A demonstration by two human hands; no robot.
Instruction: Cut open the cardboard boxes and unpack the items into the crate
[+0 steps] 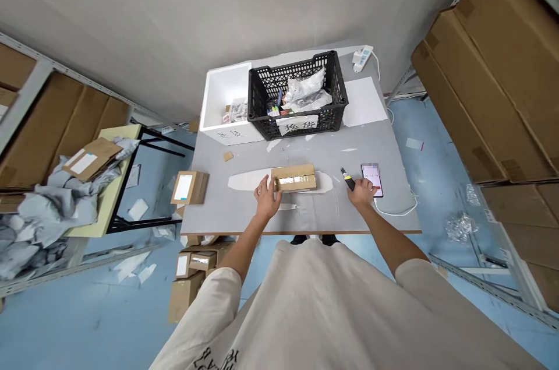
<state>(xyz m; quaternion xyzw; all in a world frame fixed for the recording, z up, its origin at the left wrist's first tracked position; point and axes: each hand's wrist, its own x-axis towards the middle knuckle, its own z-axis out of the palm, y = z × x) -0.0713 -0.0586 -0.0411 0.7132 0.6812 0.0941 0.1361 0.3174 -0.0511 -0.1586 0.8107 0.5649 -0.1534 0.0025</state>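
A narrow cardboard box (293, 172) with shiny clear tape along its front side lies on the grey table. At its left end is my left hand (267, 198), thumb and index finger around the front left corner, the other fingers spread beside it. To the right, a black and yellow utility knife (348, 178) sticks out from the thumb side of my right hand (362, 193), its tip pointing up and left. The fingers of this hand reach over the lower part of a phone (372, 175), whose screen is lit. Part of the knife handle is hidden by the hand.
At the back stand a black plastic crate (297, 125) with bagged items and a white foam box (233, 136). A labelled carton (190, 187) sits at the left edge. The phone's white cable (395, 214) curls at the right, and a power strip (362, 59) lies behind.
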